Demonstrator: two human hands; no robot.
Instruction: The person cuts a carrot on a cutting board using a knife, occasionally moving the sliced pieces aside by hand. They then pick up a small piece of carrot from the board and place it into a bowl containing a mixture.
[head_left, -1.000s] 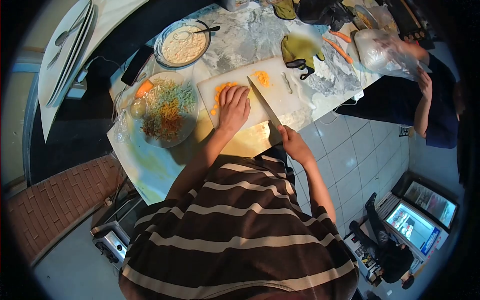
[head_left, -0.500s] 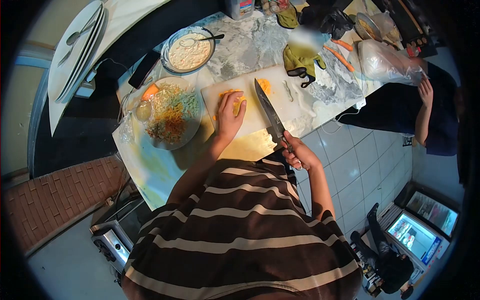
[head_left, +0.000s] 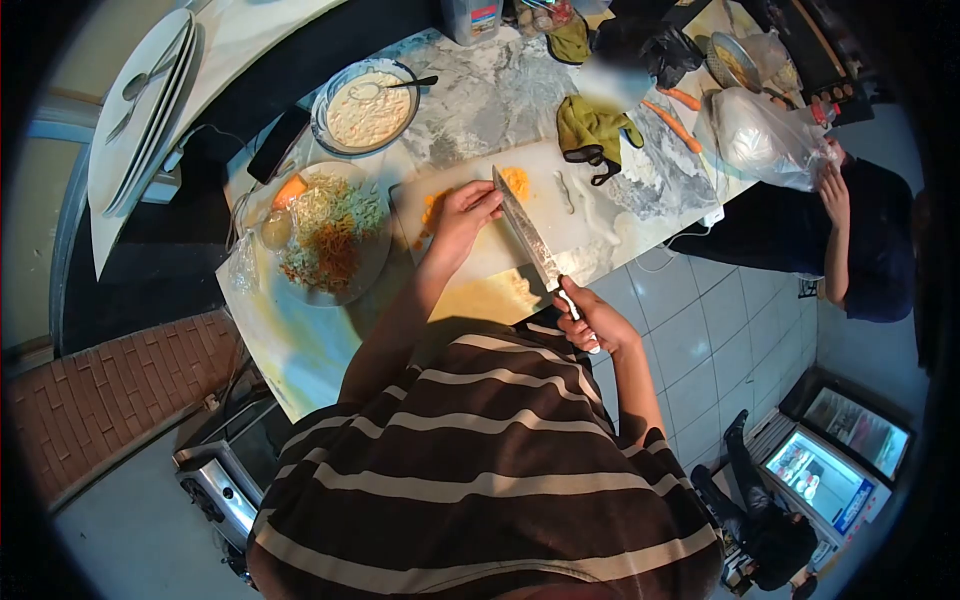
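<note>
Right hand [head_left: 600, 322] closed round the handle of a kitchen knife [head_left: 525, 230], fingers wrapped, blade running up and away from the grip. Tip lies at the far end, just beside the nearer heap of chopped orange pieces [head_left: 515, 183].

Left hand [head_left: 468, 212] ahead of the grip and to its left, fingers bent and drawn together close to the blade near its tip. Touching the steel or only beside it: cannot tell. Whether it pinches anything: cannot tell either.

White cutting board [head_left: 550, 212] beyond the grip, under blade and left hand. 2 lots of orange pieces on it: 1 by the knife tip, 1 [head_left: 432, 212] left of the blade, partly behind the left hand.

Further left of the grip, a plate [head_left: 368, 262] of shredded food in several colours; beyond that, a bowl [head_left: 322, 130] of pale, creamy mix. Far side of the grip, to the right: an olive-green cloth [head_left: 592, 130], then 2 carrots [head_left: 675, 127].

Step in hand, my reading: chopping the orange food, at a point between cuts, the left fingers perhaps clearing bits from the blade. Another cut would call for steady knife control, fingertips off the edge, and loose pieces gathered under the blade.
</note>
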